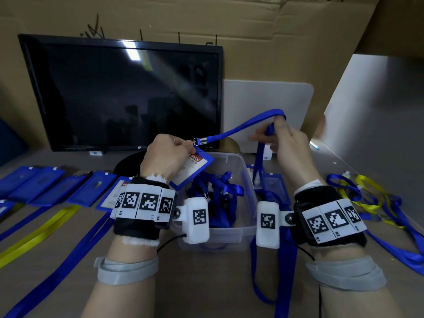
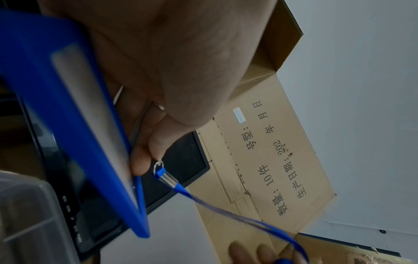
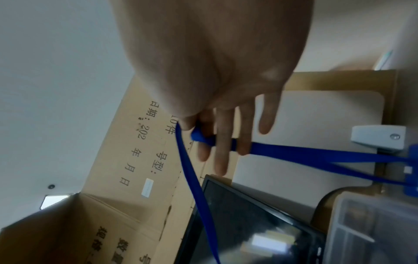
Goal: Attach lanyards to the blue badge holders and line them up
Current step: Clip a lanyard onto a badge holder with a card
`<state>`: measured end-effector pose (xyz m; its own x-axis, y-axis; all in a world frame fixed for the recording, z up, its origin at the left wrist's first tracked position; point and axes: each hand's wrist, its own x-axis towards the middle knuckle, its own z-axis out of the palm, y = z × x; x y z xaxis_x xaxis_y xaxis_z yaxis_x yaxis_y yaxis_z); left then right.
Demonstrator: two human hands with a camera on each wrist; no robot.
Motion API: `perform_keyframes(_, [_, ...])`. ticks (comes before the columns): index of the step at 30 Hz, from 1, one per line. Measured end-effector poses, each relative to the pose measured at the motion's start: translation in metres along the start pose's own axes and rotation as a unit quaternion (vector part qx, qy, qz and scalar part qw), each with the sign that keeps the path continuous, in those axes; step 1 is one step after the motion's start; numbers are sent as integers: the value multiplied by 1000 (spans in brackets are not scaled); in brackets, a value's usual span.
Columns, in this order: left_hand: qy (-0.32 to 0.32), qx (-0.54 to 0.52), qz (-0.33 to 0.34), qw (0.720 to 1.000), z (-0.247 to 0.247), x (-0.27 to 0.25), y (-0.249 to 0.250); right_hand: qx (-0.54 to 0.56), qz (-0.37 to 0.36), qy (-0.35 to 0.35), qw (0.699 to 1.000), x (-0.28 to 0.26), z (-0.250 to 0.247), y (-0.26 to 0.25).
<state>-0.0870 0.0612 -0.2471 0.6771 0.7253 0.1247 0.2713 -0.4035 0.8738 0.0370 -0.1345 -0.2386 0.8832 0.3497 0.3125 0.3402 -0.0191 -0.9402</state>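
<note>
Both hands busy: my left hand (image 1: 165,157) pinches the badge holder (image 1: 191,169) at its clip (image 1: 199,141), my right hand (image 1: 289,148) pinches the lanyard (image 1: 243,126), which I reckon needs straightening next.

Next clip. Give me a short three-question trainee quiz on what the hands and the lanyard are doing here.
1. True or false: the left hand holds a blue plastic badge holder.
2. Which colour is the fabric lanyard in the right hand's grip? A yellow, B blue, C black.
3. Fill in: below both hands stands a clear plastic ___ with more lanyards in it.

Key: 1 true; 2 B; 3 bin.
</note>
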Motion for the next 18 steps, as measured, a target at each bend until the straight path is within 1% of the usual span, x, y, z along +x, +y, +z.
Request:
perform_keyframes(1, [1, 2, 0, 1000, 0, 0, 0, 24, -34, -17, 999, -2, 1, -3])
perform_keyframes(2, [3, 2, -1, 1000, 0, 0, 0, 49, -51, -38, 997, -3, 2, -5])
perform_keyframes(3, [5, -1, -4, 1000, -1, 0, 0, 66, -50, -61, 995, -5, 3, -7])
perform_keyframes(5, [5, -6, -8, 1000, -1, -1, 2, 85, -12, -112, 990, -7, 3, -10])
perform_keyframes(6, [3, -5, -7, 1000, 0, -1, 3, 77, 11, -132, 988, -8, 3, -11])
perform_keyframes(9, [-5, 3, -3, 1000, 1, -3, 5, 17, 68, -164, 984, -9, 6, -9])
perform_keyframes(12, [-15, 12, 2, 1000, 1, -3, 5, -44, 113, -228, 966, -10, 9, -5])
perform_keyframes(15, [-33, 26, 18, 999, 3, -5, 5, -104, 130, -280, 946, -10, 10, 0])
perform_keyframes(18, [-39, 30, 31, 998, 3, -7, 6, -154, 119, -291, 937, -11, 8, 2])
